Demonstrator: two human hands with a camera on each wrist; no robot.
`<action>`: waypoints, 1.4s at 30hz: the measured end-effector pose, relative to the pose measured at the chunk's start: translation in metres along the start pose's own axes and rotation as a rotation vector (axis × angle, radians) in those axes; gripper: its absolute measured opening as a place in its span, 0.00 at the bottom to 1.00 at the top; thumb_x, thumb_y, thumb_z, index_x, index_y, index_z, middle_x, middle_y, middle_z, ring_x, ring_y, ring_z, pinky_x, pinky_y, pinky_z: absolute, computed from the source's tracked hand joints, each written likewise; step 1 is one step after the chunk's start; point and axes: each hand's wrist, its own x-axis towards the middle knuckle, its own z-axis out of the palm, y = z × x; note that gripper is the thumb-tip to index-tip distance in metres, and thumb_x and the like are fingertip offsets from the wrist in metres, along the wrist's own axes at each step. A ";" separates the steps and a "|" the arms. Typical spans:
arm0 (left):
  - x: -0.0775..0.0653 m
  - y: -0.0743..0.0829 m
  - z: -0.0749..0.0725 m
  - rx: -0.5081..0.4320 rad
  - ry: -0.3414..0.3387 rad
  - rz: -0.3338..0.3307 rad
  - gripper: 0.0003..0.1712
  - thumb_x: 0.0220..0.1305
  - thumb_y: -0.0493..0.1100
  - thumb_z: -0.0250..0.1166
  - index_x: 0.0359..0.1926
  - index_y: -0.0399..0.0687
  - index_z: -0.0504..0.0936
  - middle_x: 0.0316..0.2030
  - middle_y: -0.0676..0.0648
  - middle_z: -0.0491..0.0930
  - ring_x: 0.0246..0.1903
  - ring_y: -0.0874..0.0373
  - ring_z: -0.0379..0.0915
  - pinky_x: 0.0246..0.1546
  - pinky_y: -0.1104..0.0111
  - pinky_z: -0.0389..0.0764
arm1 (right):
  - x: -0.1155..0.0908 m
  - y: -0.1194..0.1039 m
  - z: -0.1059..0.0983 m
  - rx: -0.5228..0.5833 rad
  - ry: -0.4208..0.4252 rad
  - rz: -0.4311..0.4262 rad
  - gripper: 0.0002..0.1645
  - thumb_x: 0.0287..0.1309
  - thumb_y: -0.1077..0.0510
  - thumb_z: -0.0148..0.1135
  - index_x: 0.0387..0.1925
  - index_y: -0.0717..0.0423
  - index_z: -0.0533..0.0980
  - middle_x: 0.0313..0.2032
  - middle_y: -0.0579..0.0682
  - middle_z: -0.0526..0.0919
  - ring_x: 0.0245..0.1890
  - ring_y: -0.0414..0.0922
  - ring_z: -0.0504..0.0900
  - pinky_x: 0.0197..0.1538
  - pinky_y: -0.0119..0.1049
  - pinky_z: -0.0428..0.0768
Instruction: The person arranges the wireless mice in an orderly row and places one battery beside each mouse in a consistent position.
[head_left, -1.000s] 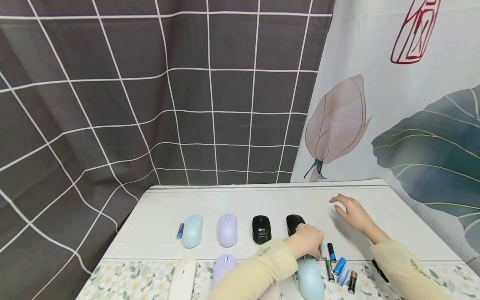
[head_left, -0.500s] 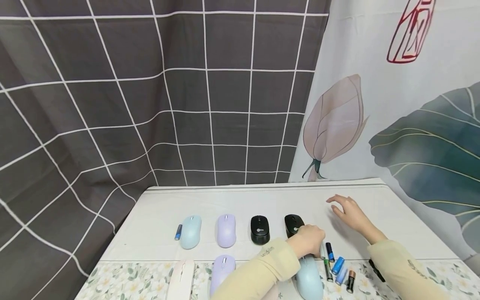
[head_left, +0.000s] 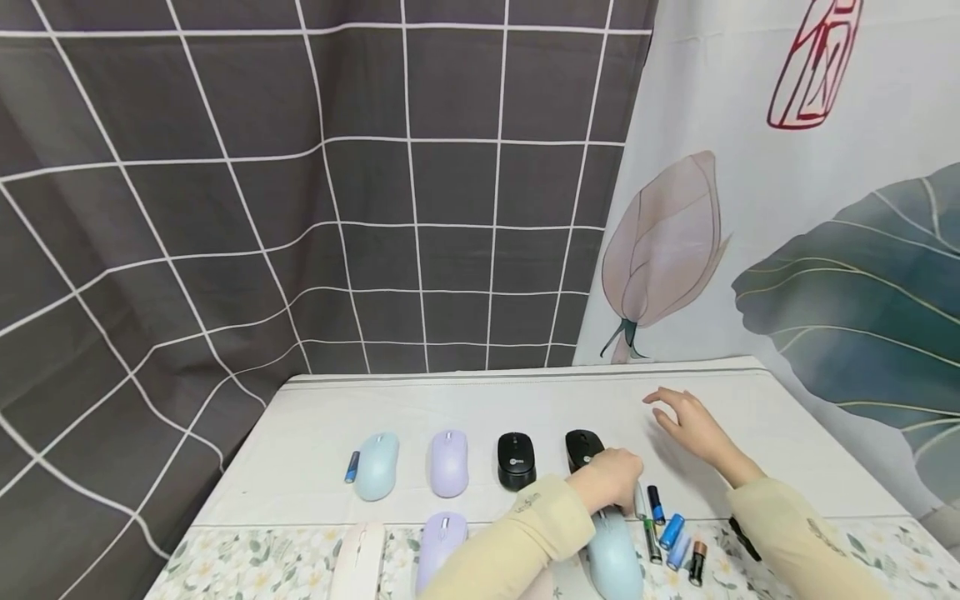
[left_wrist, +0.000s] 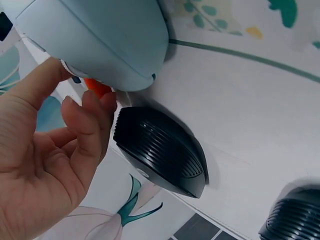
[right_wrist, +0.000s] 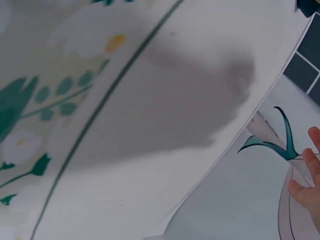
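Note:
My left hand is at the front end of a light blue mouse, beside a black mouse. In the left wrist view, its thumb reaches behind the front of the light blue mouse. The curled fingertips meet a small orange object, mostly hidden behind that mouse, and appear to pinch it. My right hand hovers above the white table surface, fingers loosely spread and holding nothing. Several batteries lie between the two arms, with a pale one close to the left hand.
Along the back row stand another black mouse, a purple mouse and a blue mouse with a battery beside it. Nearer are a white mouse and a purple mouse. A dark object lies by the right sleeve.
The head view has turned slightly, so everything sits a little further left in it. Both hands keep nearly the same places over the table.

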 end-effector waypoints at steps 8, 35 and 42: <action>-0.007 -0.012 -0.005 -0.038 0.047 0.065 0.11 0.44 0.48 0.74 0.25 0.55 0.79 0.17 0.59 0.73 0.16 0.67 0.65 0.16 0.80 0.66 | 0.009 -0.011 0.001 0.015 0.020 -0.044 0.10 0.54 0.72 0.58 0.40 0.67 0.77 0.42 0.66 0.82 0.53 0.70 0.72 0.58 0.67 0.62; -0.040 -0.078 -0.008 0.013 0.190 0.163 0.26 0.46 0.56 0.73 0.47 0.56 0.82 0.44 0.58 0.78 0.34 0.70 0.74 0.36 0.80 0.75 | 0.024 -0.067 0.004 0.069 -0.031 0.003 0.12 0.59 0.68 0.55 0.44 0.66 0.76 0.49 0.67 0.79 0.57 0.68 0.70 0.58 0.63 0.67; -0.057 -0.093 -0.007 -0.032 0.247 0.147 0.25 0.43 0.51 0.72 0.46 0.51 0.83 0.39 0.57 0.81 0.35 0.67 0.76 0.35 0.79 0.75 | 0.024 -0.085 0.009 0.077 -0.021 -0.047 0.11 0.58 0.69 0.57 0.43 0.63 0.77 0.46 0.63 0.81 0.56 0.67 0.71 0.57 0.62 0.70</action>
